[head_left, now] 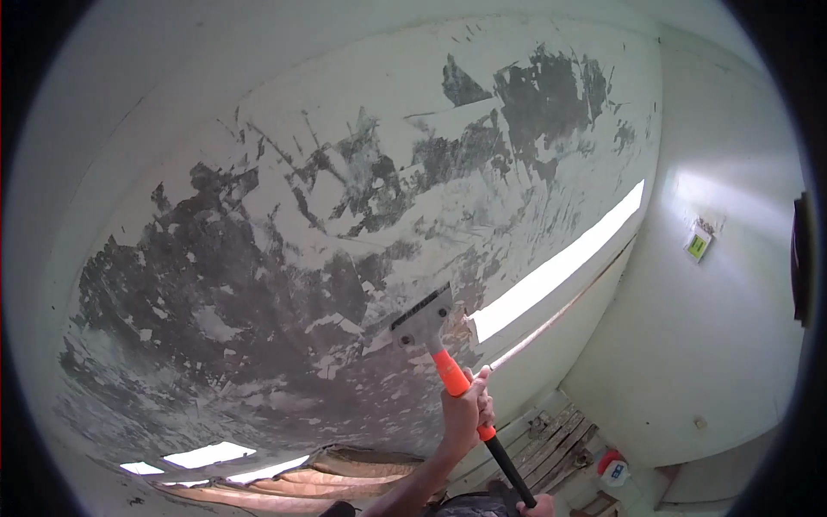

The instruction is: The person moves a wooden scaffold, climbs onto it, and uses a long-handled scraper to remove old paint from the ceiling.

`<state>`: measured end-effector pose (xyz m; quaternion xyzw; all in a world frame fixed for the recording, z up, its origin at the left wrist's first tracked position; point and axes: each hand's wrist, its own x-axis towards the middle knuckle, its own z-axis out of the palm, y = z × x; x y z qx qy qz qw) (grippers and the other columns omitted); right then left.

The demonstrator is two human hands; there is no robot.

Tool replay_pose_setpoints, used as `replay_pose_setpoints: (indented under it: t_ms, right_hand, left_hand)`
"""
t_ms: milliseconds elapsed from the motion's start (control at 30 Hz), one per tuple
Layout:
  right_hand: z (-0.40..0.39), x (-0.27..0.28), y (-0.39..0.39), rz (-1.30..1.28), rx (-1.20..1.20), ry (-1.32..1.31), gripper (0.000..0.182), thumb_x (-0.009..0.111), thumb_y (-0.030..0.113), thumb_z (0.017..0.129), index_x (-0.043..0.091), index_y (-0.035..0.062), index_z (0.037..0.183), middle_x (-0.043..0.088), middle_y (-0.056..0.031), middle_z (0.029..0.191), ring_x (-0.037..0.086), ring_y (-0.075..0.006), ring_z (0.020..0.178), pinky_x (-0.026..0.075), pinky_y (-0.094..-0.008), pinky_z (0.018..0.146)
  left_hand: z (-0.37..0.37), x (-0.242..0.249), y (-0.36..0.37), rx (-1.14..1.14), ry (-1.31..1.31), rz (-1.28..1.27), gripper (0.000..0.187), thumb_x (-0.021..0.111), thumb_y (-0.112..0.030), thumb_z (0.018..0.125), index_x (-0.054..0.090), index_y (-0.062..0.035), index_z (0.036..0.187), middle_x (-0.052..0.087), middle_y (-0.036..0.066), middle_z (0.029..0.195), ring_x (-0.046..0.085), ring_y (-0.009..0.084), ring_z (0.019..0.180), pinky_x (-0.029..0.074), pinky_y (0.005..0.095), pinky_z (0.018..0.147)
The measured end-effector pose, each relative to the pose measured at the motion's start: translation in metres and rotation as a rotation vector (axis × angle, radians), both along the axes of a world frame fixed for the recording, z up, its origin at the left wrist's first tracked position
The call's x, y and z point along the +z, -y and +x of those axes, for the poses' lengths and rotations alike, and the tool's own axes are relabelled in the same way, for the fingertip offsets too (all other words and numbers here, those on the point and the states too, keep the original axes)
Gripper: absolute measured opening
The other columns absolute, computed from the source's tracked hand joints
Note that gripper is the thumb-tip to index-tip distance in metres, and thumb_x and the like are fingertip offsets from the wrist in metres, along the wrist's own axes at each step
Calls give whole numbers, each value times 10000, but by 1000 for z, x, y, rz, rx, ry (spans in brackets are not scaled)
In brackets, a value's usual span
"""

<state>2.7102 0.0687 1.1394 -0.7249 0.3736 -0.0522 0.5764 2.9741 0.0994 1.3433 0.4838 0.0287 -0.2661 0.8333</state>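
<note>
A long-handled scraper point(452, 373) with an orange and black handle rises from the bottom of the view. Its wide metal blade point(422, 320) lies at or close to the patchy grey and white surface point(284, 284); whether it touches I cannot tell. One hand, which looks like my left hand point(468, 405), is wrapped round the orange part of the handle. Lower down, at the bottom edge, my right hand point(538, 507) grips the black part and is partly cut off.
A bright long opening point(560, 263) and a thin pole point(551, 320) run to the right of the blade. A green label point(697, 244) is on the right wall. Below are wooden planks point(551, 444), a red and white container point(612, 470) and brown curtains point(345, 474).
</note>
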Motion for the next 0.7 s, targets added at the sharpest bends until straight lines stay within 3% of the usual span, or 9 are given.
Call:
replay_pose_setpoints:
  t_ms: [100, 200, 267, 300, 333, 367, 467, 600, 700]
  right_hand:
    - [6, 5, -11, -28, -86, -81, 291, 559, 226, 768, 451, 18, 594, 397, -36, 528, 391, -148, 514, 307, -374, 463]
    - [-13, -13, -9, 9, -78, -5, 287, 554, 227, 777, 436, 28, 605, 399, -37, 539, 393, -149, 528, 310, -375, 475]
    - [-22, -29, 3, -42, 49, -8, 267, 554, 207, 778, 422, 38, 619, 395, -35, 549, 382, -145, 527, 303, -377, 473]
    - [-20, -23, 3, -96, 87, -170, 223, 605, 225, 755, 551, 8, 745, 506, -129, 595, 524, -247, 586, 407, -413, 558]
    - [-21, -13, 5, -150, 142, -345, 299, 656, 242, 732, 680, -21, 871, 618, -224, 641, 666, -349, 646, 510, -450, 643]
    - [-7, -5, 4, -170, 13, -136, 338, 696, 269, 708, 620, -42, 600, 533, -217, 520, 603, -321, 513, 468, -420, 555]
    - [2, 28, 6, -120, 34, -286, 325, 698, 259, 700, 623, -50, 632, 536, -219, 532, 591, -307, 500, 462, -425, 551]
    - [-6, 7, -2, -201, 77, -181, 338, 678, 235, 718, 586, -67, 599, 512, -224, 518, 570, -272, 480, 438, -434, 528]
    - [4, 27, 3, -149, 58, -225, 310, 670, 215, 710, 595, -69, 608, 513, -231, 527, 587, -275, 492, 444, -438, 540]
  left_hand:
    - [8, 22, 4, -79, 55, -59, 275, 622, -123, 940, 394, -148, 788, 331, -57, 492, 304, 67, 314, 236, 262, 296]
    - [-7, 3, 0, 17, 45, 36, 289, 597, -136, 964, 383, -175, 772, 280, -71, 488, 249, 56, 325, 193, 255, 305]
    - [-4, -9, -6, 2, 4, 18, 291, 594, -143, 968, 382, -176, 772, 279, -74, 489, 256, 55, 332, 200, 255, 310]
    - [-2, -1, -5, -26, 25, -18, 289, 588, -140, 971, 382, -177, 772, 277, -76, 489, 254, 54, 332, 199, 255, 311]
    - [-2, 7, -5, -39, 33, -53, 287, 582, -137, 974, 382, -178, 773, 275, -78, 489, 251, 53, 332, 199, 256, 312]
    - [2, 19, 1, -24, 30, -51, 288, 571, -127, 978, 376, -177, 772, 268, -77, 486, 230, 55, 323, 188, 259, 306]
    - [-1, 16, -3, 8, 35, -72, 295, 615, -127, 957, 372, -161, 793, 304, -74, 510, 281, 40, 341, 214, 242, 311]
    - [5, 33, -13, -73, 29, -141, 326, 621, -131, 954, 358, -164, 763, 292, -76, 513, 282, 44, 346, 208, 239, 314]
    - [3, 38, -11, -43, 61, -125, 328, 619, -117, 950, 363, -173, 752, 272, -76, 509, 262, 47, 339, 186, 245, 310]
